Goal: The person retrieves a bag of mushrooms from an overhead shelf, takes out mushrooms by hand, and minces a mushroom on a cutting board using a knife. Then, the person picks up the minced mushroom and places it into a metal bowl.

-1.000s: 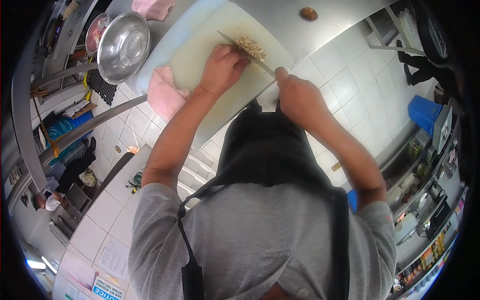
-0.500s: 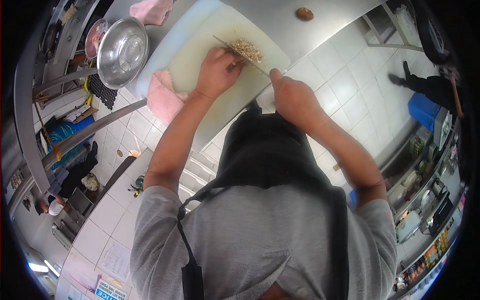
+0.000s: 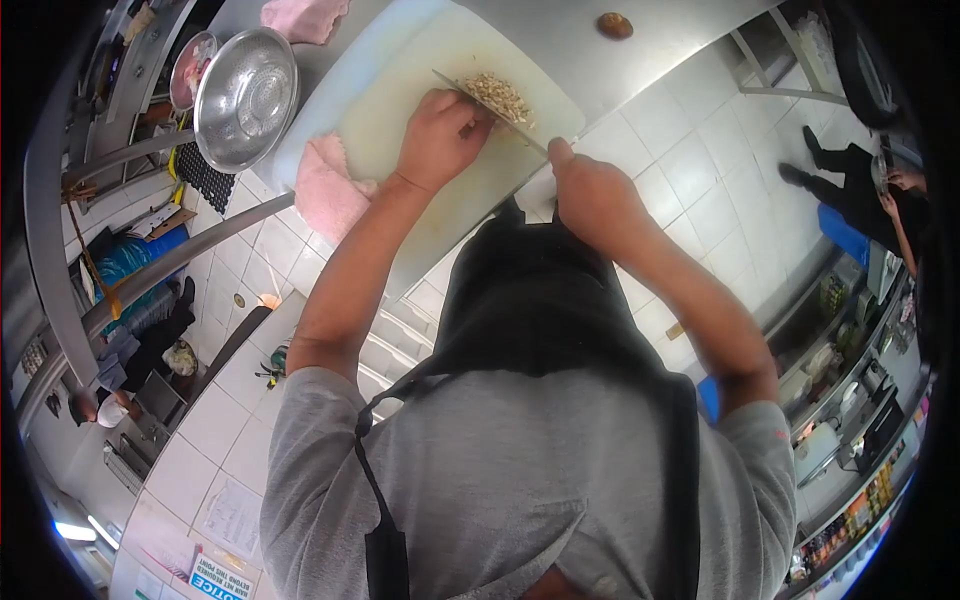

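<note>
My right hand [image 3: 592,198] is wrapped round the handle of a kitchen knife [image 3: 522,134], whose blade lies slantwise over a pale cutting board [image 3: 400,130]. Beyond the blade is a heap of finely chopped beige and brown pieces [image 3: 503,98]; their kind is unclear. My left hand [image 3: 443,140] is closed on the near side of the blade, its fingers curled under close to the steel. Whatever those fingers press on is hidden. A pink cloth [image 3: 328,190] lies on the board's left edge, beside my left forearm.
Left of the board stand a perforated metal colander [image 3: 246,100] and a smaller bowl [image 3: 190,72]. A second pink cloth [image 3: 303,18] and a brown lump [image 3: 615,25] lie on the steel table [image 3: 560,50]. People stand at far left and far right.
Both hands and the knife have shifted slightly to the right. At far right, the other person's legs have moved, and their hands with a metal object now show.
</note>
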{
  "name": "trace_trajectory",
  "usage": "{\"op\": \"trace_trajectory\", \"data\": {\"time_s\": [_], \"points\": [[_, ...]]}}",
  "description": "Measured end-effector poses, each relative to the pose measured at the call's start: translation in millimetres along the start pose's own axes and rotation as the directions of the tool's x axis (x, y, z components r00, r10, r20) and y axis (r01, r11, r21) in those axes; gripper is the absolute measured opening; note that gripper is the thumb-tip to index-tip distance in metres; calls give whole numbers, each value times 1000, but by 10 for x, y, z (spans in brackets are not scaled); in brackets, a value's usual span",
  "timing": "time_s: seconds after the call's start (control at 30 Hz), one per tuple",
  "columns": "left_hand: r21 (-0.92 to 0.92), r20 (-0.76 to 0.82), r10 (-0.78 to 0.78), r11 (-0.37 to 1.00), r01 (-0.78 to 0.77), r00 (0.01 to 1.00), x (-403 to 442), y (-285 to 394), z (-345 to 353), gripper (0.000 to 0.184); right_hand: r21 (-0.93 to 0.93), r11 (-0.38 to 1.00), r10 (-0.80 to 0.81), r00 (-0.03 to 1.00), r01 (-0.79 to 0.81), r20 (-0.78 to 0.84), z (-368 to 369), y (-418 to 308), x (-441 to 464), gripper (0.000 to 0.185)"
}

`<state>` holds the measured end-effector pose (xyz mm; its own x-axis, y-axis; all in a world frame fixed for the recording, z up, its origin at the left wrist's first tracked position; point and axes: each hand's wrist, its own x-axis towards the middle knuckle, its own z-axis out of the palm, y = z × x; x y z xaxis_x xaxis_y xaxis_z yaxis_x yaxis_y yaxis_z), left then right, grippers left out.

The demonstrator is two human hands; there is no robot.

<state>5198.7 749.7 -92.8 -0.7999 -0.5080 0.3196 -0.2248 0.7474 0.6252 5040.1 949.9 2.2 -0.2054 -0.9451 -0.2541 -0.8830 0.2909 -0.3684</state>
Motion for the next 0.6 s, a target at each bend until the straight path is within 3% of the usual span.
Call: {"op": "trace_trajectory", "data": {"time_s": [0.17,0.27,0.33,0.6], "points": [[-65,-72,-72,996,67,995,-5,62,-131,22,31,999,44,999,-45,30,-25,49,47,17],[80,-185,-47,995,63,982,10,18,-196,26,71,990,115,989,-122,94,-49,17,59,29],[111,-4,-40,993,41,999,35,-29,-194,23,82,997,7,999,-3,-48,-24,24,75,24],[77,14,-47,996,46,999,16,-4,-110,19,12,999,-31,998,32,-63,-191,-85,122,22]]}}
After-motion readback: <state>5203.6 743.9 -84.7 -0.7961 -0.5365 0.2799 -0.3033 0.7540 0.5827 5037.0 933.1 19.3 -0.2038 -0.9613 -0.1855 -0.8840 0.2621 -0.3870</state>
